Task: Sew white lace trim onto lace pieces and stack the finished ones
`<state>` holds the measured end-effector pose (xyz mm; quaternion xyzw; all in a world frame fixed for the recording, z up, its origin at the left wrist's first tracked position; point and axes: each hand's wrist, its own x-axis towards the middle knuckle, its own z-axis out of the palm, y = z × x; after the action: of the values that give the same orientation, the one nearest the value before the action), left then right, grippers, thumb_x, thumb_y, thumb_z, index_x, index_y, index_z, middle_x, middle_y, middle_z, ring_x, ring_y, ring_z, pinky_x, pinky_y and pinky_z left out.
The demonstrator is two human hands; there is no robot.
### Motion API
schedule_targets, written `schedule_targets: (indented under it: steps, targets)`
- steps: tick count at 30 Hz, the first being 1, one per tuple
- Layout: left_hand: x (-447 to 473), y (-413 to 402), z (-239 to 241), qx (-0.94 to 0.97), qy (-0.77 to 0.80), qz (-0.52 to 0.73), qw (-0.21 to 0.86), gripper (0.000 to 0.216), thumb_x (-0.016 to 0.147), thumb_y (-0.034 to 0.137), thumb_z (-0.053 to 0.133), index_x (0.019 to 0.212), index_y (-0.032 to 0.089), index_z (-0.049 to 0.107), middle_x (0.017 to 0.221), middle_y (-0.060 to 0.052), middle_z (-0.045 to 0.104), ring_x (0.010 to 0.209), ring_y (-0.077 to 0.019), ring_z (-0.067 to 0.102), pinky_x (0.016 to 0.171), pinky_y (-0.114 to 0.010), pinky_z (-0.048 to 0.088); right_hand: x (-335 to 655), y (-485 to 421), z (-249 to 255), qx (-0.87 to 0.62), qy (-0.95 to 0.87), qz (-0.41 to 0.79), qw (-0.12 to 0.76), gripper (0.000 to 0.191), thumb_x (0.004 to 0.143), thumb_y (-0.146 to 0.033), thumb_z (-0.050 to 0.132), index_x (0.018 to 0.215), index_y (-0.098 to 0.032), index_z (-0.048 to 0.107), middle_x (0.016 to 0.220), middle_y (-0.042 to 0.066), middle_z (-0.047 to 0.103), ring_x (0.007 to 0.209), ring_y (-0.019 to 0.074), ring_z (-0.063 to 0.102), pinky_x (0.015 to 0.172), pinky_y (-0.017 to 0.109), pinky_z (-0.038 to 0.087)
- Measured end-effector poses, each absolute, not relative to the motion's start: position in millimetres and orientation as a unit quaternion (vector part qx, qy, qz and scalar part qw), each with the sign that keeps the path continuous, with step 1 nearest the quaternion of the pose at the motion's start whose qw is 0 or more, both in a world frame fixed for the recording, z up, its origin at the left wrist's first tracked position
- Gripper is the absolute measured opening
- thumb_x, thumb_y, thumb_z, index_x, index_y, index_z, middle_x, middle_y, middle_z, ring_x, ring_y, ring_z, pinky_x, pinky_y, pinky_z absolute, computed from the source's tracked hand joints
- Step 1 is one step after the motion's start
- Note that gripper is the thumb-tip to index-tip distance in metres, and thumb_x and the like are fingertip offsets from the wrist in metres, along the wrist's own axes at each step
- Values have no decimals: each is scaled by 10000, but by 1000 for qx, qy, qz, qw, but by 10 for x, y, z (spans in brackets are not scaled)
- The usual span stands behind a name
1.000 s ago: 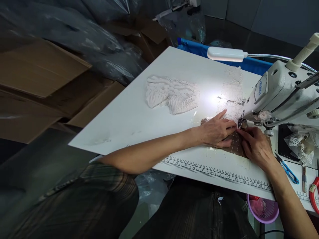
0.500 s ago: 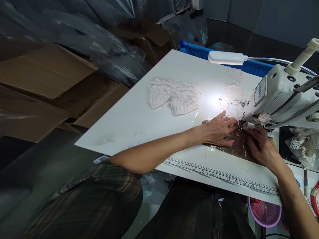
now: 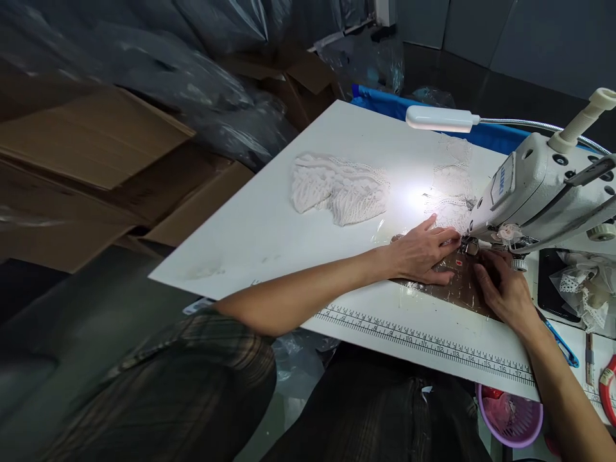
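Note:
My left hand lies flat with fingers stretched out on a brown piece of fabric beside the presser foot of a white sewing machine. My right hand rests on the same fabric just in front of the foot, fingers curled down against it. White lace trails out behind the needle across the white table.
A heap of white lace pieces lies mid-table under a lamp. A printed ruler runs along the front edge. Blue snips, a dark phone and lace scraps sit right. A purple basket hangs below; cardboard boxes stand left.
Both hands stay at the presser foot; my right hand has slid slightly back along the brown fabric. The view has shifted a little.

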<state>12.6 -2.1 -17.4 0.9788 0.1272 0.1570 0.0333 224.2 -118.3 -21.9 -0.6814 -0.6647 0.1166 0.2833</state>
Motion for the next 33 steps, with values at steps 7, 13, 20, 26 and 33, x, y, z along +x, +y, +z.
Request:
schedule_targets:
  steps: [7,13,20,26,33]
  targets:
    - [117,-18,-271,959,159,229,60,653,942,488,501,1421,70,350,1452,-268,437,1333,-375,442,1113,-619,323,2213,-1194,-293,-666,-693,47,273,403,951,-394,438,1269,-237,629,1166,139,601,1034,276,641,914,493,554]
    - [146,-54,-152,967,199,133,90,774,936,576,486,1499,75,308,1497,-230,444,1308,-368,481,1108,-587,306,2257,-1209,-341,-651,-718,-17,248,447,961,-416,397,1233,-168,652,1153,190,635,986,311,655,831,501,570]
    - [78,-121,-19,956,274,105,13,792,956,623,488,1492,60,335,1600,-225,281,1447,-362,334,1157,-553,262,2310,-1174,-434,-643,-725,-69,239,473,942,-436,377,1129,-161,714,1086,193,693,885,319,682,676,437,573]
    - [-284,108,269,911,402,86,1,336,953,437,598,1068,121,616,1421,-192,514,1219,-300,538,1022,-442,413,2385,-1163,-498,-663,-723,-51,187,540,934,-497,343,1136,-170,724,1029,178,712,852,329,687,559,407,537]
    - [-886,428,279,813,561,143,67,247,920,366,632,920,119,631,1096,-140,612,990,-278,611,907,-430,488,2373,-1153,-494,-652,-729,-56,199,564,933,-536,317,1131,-188,714,941,161,720,656,291,659,531,415,524]
